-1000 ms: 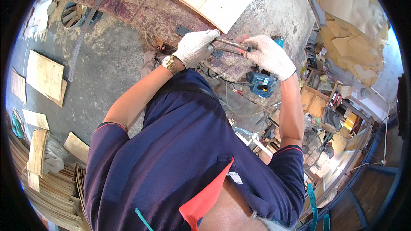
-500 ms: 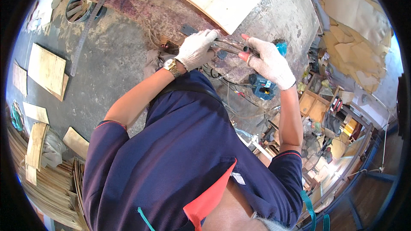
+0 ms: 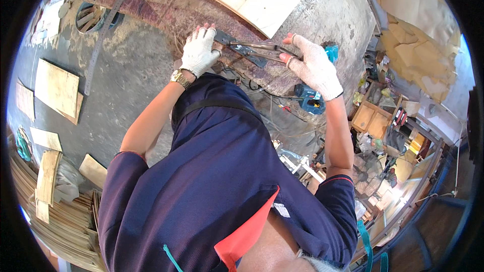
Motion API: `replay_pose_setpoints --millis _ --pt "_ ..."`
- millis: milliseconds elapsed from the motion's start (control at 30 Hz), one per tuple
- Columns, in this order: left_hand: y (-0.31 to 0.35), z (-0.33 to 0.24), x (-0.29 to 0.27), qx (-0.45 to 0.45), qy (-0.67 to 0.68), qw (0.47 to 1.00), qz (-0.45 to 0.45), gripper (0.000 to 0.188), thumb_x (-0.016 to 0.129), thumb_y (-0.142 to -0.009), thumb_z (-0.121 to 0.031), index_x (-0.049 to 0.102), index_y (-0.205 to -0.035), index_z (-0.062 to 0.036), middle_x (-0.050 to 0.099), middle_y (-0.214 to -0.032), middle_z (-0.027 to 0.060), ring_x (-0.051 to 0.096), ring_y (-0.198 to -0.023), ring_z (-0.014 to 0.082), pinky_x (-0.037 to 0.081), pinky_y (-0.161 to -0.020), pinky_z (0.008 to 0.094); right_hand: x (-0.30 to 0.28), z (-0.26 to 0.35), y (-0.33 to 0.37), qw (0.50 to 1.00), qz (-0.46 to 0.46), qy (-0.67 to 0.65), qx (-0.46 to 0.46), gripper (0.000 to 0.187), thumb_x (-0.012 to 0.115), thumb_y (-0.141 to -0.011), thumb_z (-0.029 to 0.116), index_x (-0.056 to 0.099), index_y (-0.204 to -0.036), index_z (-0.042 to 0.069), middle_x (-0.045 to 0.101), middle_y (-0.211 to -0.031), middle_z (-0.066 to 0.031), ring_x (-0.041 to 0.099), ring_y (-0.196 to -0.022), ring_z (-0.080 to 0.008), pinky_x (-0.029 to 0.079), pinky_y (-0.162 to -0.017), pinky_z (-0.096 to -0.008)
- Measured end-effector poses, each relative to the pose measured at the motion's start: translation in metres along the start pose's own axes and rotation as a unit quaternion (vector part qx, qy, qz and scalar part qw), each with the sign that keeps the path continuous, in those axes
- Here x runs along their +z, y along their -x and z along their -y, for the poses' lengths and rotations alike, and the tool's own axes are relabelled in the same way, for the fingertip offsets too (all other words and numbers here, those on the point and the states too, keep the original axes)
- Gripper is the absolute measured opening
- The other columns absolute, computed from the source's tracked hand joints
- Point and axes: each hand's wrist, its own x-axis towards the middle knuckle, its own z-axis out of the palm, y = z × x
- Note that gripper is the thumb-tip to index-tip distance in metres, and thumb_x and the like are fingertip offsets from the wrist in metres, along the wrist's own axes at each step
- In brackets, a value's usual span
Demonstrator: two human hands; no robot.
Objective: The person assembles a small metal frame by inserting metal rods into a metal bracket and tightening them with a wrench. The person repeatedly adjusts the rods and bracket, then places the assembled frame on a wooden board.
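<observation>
My right hand, in a white knit glove with thumb and fingertips bare, is closed on one end of a slim metal tool with two long bars. The bars reach left, over a dark flat metal plate with holes on the stained work surface. My left hand, gloved the same way, has its fingers apart beside the plate's left end and the far tips of the bars. The tool's exact kind does not show. Past the plate lies a pale wooden board.
A blue power tool with cables sits right of my body. A long metal ruler and a round bin of wood scraps are at the far left. Thin boards lie on the left; a cluttered wooden box stands right.
My left hand has let go of the bars and moved left, its fingers spreading. My right hand keeps the tool, shifted slightly left. More of the dark plate shows.
</observation>
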Motion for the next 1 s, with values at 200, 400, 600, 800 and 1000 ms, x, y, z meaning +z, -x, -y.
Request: replay_pose_setpoints --millis 200,400,600,800,1000 --pt "0.003 0.004 -0.008 0.004 -0.012 1.0 0.005 0.073 0.072 -0.087 -0.035 0.045 -0.151 -0.013 0.05 -0.151 0.0173 0.044 -0.141 0.0417 0.041 -0.112 0.0532 -0.003 -0.013 0.015 0.988 -0.134 -0.031 -0.065 0.041 0.075 -0.091 0.023 0.065 -0.123 0.0 0.069 -0.125 -0.0217 0.067 -0.117 -0.0342 0.053 -0.092 -0.0383" --pt "-0.004 -0.01 -0.025 0.043 0.034 0.997 0.056 0.066 0.077 -0.084 -0.033 0.054 -0.142 -0.0145 0.06 -0.12 0.012 0.058 -0.117 0.0358 0.049 -0.098 0.0461 0.039 -0.06 0.034 0.908 -0.235 -0.335 0.094 0.033 0.07 -0.095 0.012 0.063 -0.123 -0.005 0.071 -0.118 -0.0132 0.065 -0.104 -0.014 0.053 -0.092 -0.0285" --pt "-0.02 -0.032 -0.015 0.139 0.061 0.987 0.055 0.063 0.081 -0.08 -0.032 0.059 -0.136 -0.0137 0.061 -0.112 0.0099 0.06 -0.108 0.0342 0.051 -0.092 0.0454 0.147 -0.128 0.009 0.908 -0.262 -0.309 0.111 0.03 0.057 -0.09 0.0 0.066 -0.119 -0.004 0.074 -0.107 -0.0129 0.07 -0.101 -0.0176 0.055 -0.091 -0.0299" --pt "-0.048 -0.092 -0.046 0.275 0.156 0.945 0.084 0.06 0.081 -0.082 -0.029 0.063 -0.137 -0.0141 0.064 -0.113 0.0066 0.062 -0.105 0.0283 0.05 -0.094 0.0412 0.172 -0.109 -0.006 0.928 -0.238 -0.241 0.152 0.037 0.062 -0.085 0.013 0.065 -0.119 0.0 0.073 -0.109 -0.0189 0.071 -0.103 -0.0314 0.055 -0.091 -0.0402" --pt "-0.116 -0.104 -0.053 0.117 0.298 0.911 0.261 0.031 0.059 -0.093 -0.029 0.074 -0.097 -0.0019 0.072 -0.09 0.008 0.066 -0.092 0.0189 0.05 -0.091 0.0349 0.219 -0.115 0.0 0.923 -0.3 -0.074 0.229 0.038 0.069 -0.086 0.031 0.06 -0.114 0.006 0.067 -0.11 -0.0208 0.063 -0.106 -0.0424 0.051 -0.088 -0.0519"
